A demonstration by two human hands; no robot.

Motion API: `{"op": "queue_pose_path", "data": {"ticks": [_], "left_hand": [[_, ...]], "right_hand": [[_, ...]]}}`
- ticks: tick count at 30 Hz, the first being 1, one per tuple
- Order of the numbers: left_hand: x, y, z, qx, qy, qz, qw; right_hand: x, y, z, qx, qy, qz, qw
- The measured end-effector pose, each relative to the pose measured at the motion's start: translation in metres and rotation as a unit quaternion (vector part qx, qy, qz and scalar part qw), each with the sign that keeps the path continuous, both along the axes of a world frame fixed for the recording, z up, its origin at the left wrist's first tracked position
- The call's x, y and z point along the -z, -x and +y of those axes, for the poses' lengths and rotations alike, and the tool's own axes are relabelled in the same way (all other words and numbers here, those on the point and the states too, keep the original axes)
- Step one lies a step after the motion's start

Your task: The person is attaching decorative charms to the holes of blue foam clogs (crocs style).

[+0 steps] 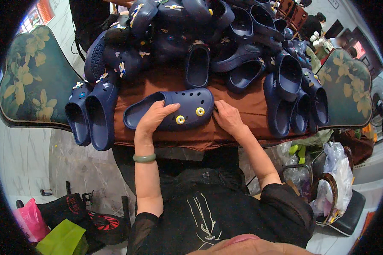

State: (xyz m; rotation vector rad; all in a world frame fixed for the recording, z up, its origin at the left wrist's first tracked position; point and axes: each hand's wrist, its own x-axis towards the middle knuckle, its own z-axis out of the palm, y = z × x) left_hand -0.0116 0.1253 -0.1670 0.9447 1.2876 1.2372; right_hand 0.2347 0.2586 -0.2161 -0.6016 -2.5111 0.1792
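A dark blue clog (194, 101) lies sideways on the brown cloth in front of me, its toe to the right. Two round eye-like charms, white and yellow, sit in holes on its near side. My left hand (156, 114) is closed over the near rim of the foot opening, thumb on top of the upper. At the toe end, my right hand (229, 117) has its fingers bent and drawn together against the tip. Whatever those fingertips may pinch is hidden. A green bangle (144, 158) circles my left wrist.
Many blue clogs, some with charms, form a pile (170, 42) at the back. One pair (101, 117) stands left, several more clogs (281, 106) right. Brown cloth (157, 87) covers the table. Floral chair backs (34, 85) flank it. Bags (32, 219) lie lower left; a plastic-bag-laden chair (336, 187) stands right.
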Motion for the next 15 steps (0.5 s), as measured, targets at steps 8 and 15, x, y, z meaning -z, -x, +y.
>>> {"op": "queue_pose_path", "data": {"ticks": [8, 15], "left_hand": [[0.000, 0.000, -0.002, -0.003, -0.007, 0.002, 1.000], [0.010, 0.005, 0.002, -0.017, -0.010, 0.032, 0.999]], "right_hand": [[-0.006, -0.018, 0.005, 0.131, 0.549, 0.349, 0.748], [-0.016, -0.037, 0.008, -0.051, 0.768, 0.522, 0.366]]}}
